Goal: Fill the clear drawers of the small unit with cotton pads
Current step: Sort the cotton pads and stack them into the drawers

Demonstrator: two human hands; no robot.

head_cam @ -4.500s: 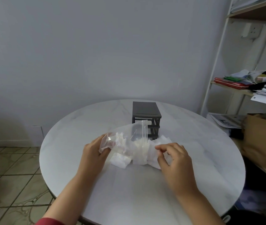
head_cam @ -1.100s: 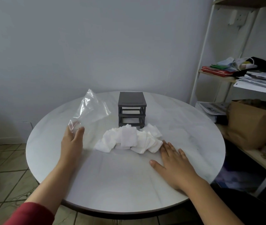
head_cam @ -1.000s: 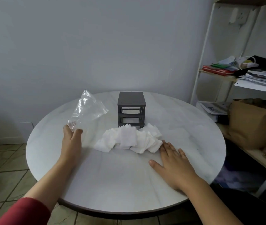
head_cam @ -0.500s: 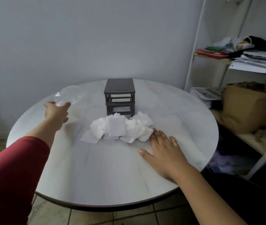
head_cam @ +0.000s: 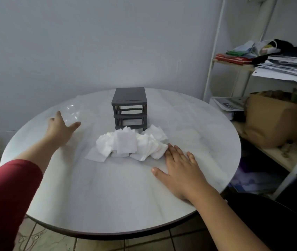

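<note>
Just in front of the small drawer unit point(head_cam: 129, 105), cotton pads point(head_cam: 131, 144) heaped on the desk point(head_cam: 108, 196), left hand point(head_cam: 60, 126) spread wide against a clear bag point(head_cam: 71, 113) left of the unit, right hand point(head_cam: 178, 171) flat, fingers straight, touching the heap's right edge

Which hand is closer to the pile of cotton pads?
Right. The right hand lies flat, fingertips at the right edge of the cotton pads; the left hand is off to their left, at the plastic bag.

The one head camera is looking forward and down over the table point(head_cam: 108, 192), close above its near edge, facing the wall point(head_cam: 89, 42).
</note>
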